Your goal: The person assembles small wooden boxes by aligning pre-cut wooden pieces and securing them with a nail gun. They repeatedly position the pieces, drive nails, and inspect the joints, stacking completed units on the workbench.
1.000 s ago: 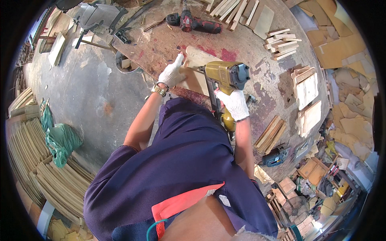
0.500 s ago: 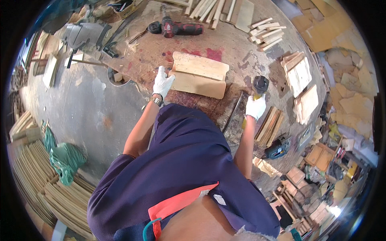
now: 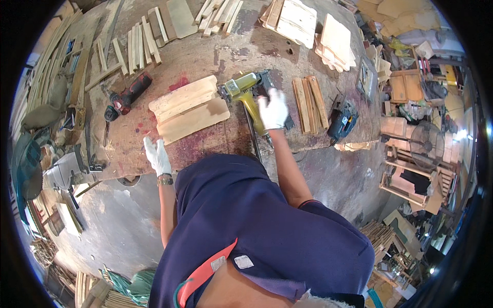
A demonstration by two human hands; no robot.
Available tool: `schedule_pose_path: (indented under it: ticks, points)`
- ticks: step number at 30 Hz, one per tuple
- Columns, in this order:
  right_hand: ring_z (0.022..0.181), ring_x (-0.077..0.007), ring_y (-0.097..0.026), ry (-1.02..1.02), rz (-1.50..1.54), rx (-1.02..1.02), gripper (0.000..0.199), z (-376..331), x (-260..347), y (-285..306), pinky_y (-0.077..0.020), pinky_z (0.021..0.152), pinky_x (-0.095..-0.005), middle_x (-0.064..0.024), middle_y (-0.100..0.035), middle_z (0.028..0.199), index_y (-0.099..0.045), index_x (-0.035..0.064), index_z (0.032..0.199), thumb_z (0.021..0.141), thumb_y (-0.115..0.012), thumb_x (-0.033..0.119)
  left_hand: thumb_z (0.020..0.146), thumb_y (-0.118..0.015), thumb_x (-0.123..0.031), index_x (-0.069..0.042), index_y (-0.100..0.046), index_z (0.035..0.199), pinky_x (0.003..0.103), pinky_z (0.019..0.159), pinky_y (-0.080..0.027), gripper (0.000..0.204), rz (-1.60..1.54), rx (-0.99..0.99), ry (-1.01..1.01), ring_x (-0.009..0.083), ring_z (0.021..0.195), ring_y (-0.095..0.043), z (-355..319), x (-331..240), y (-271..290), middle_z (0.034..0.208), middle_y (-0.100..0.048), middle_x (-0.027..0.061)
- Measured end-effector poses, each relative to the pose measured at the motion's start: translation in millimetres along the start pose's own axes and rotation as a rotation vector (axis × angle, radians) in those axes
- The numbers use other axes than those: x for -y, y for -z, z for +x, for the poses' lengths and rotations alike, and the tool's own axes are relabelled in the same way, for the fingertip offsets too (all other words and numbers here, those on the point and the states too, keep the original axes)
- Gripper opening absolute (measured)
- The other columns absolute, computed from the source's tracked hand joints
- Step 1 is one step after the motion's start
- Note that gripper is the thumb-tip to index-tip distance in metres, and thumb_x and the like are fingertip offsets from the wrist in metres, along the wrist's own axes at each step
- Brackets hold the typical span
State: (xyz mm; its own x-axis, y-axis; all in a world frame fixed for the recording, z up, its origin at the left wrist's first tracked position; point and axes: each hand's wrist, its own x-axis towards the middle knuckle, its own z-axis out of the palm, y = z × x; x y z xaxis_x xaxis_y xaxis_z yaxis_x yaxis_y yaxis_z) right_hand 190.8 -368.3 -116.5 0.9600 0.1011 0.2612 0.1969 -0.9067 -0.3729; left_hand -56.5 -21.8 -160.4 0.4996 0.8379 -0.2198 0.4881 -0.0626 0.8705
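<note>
Two pale wooden boards with shaped edges, one raised at the far side (image 3: 183,95) and one lying nearer (image 3: 194,120), sit together on the workbench. My left hand (image 3: 158,157), in a white glove, is open beside their near left corner; whether the fingertips touch the wood I cannot tell. A yellow nail gun with a black magazine (image 3: 250,105) lies on its side just right of the boards. Over its magazine side is my gloved right hand (image 3: 273,111), fingers apart and not wrapped round the handle. A dark bar (image 3: 253,136) lies partly beneath the nail gun.
A red and black cordless drill (image 3: 128,94) lies left of the boards. To the right are several wooden strips (image 3: 309,104) and a blue jigsaw (image 3: 342,121). Board stacks (image 3: 290,21) and loose sticks (image 3: 138,46) lie farther back. A circular saw blade (image 3: 33,177) stands far left.
My view has swung to the right. The nail gun, upright in my right hand before, now lies on the bench with the hand loosened. My left hand has come off the boards' left end.
</note>
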Motion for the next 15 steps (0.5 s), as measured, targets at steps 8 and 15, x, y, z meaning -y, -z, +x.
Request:
schedule_pose_path:
  ticks: [8, 15]
  points:
    - [0.109, -0.0345, -0.063, -0.553, -0.572, -0.080, 0.038, 24.5, -175.0, 55.6, -0.0514, 0.089, -0.0506, -0.0154, -0.065, 0.115, -0.060, 0.0072, 0.113, 0.085, -0.070, 0.030, 0.096, -0.066, -0.020, 0.004, -0.036, 0.154, 0.039, 0.109, -0.043, 0.070, 0.103, 0.045, 0.027, 0.0286, 0.125, -0.058, 2.7, 23.4, 17.4, 0.151, -0.049, 0.0189]
    - [0.096, -0.0376, -0.070, -0.478, -0.671, 0.082, 0.030, 19.0, -211.6, 62.6, -0.0555, 0.083, -0.0511, -0.0178, -0.071, 0.101, -0.068, 0.0076, 0.103, 0.085, -0.070, 0.031, 0.095, -0.065, -0.020, 0.004, -0.040, 0.152, 0.038, 0.110, -0.043, 0.067, 0.103, -0.007, 0.040, 0.0295, 0.128, -0.057, -0.3, 18.6, 11.9, 0.151, -0.050, 0.0206]
